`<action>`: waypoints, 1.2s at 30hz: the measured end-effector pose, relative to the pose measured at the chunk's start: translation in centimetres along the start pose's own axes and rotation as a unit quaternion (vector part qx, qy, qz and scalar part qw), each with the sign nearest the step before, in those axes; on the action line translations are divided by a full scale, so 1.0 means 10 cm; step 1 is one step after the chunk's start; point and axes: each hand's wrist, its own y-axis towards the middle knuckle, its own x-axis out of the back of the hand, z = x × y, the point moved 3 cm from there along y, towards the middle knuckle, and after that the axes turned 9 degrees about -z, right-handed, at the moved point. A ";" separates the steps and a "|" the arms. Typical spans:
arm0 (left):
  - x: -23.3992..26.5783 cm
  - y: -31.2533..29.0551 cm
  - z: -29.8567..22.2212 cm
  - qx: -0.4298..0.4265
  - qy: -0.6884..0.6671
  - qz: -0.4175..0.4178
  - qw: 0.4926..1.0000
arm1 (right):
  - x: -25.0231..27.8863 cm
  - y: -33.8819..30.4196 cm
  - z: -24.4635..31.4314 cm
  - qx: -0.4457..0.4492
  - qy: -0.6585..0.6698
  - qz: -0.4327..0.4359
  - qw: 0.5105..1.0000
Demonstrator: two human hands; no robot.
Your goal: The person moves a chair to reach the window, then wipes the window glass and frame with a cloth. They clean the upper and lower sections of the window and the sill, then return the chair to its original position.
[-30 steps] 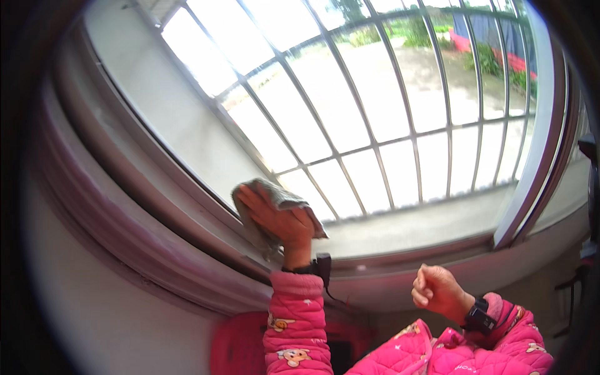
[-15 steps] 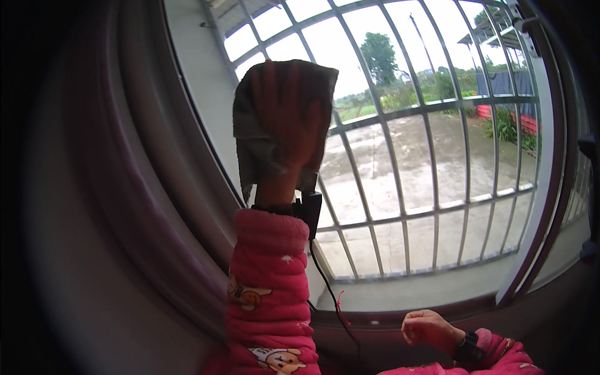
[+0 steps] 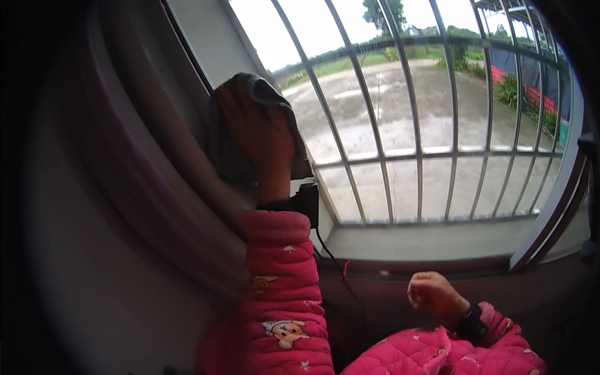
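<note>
My left hand point(image 3: 259, 134) lies flat on a dark grey cloth point(image 3: 303, 165), its back toward me and its fingers stretched out. It presses the cloth against the left side of the window, by the frame and the curtain. The cloth's upper edge is folded over beside the fingers. A black band with a small black box point(image 3: 306, 205) sits on that wrist, and a thin black cable runs down from it. Lower right, my right hand point(image 3: 435, 295) hovers in a loose fist below the sill, with nothing visible in it. A dark watch-like device point(image 3: 473, 320) is on its wrist.
A metal bar grille point(image 3: 359, 159) spans the window, with a concrete yard outside. Folds of a purplish curtain point(image 3: 115, 131) hang along the left. The window's right frame point(image 3: 556, 200) slants down to the dark sill point(image 3: 431, 265). A red tie point(image 3: 345, 271) hangs on the cable.
My left hand and the cloth have slid toward the window's left frame, and the fingers tilt further left. The view has shifted, so the yard and sill appear higher. My right hand stays curled.
</note>
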 end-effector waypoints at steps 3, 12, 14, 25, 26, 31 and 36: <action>0.16 -0.62 -0.14 0.091 -0.030 0.048 0.994 | 0.10 -0.03 0.00 0.022 0.011 -0.001 1.000; 0.56 -2.69 -0.74 0.349 -0.243 -0.021 0.905 | 0.43 -0.68 -0.01 0.013 0.027 -0.039 0.999; 0.59 -3.00 -0.88 0.309 -0.067 0.013 0.949 | 0.50 -0.80 0.04 0.009 0.025 -0.056 0.998; 0.11 -3.81 -1.17 0.543 0.039 0.029 0.839 | 0.72 -0.74 0.34 -0.008 0.018 -0.081 0.997; 0.13 -3.73 -1.31 0.530 0.041 0.033 0.846 | 0.75 -0.75 0.39 -0.009 0.032 -0.078 0.996; 0.28 -3.37 -2.54 0.405 -0.027 0.063 0.912 | 0.85 -0.88 0.58 0.013 0.030 -0.070 0.997; 0.39 -3.21 -3.86 0.568 -0.249 0.146 0.771 | 0.94 -1.14 0.79 0.053 0.006 -0.082 0.995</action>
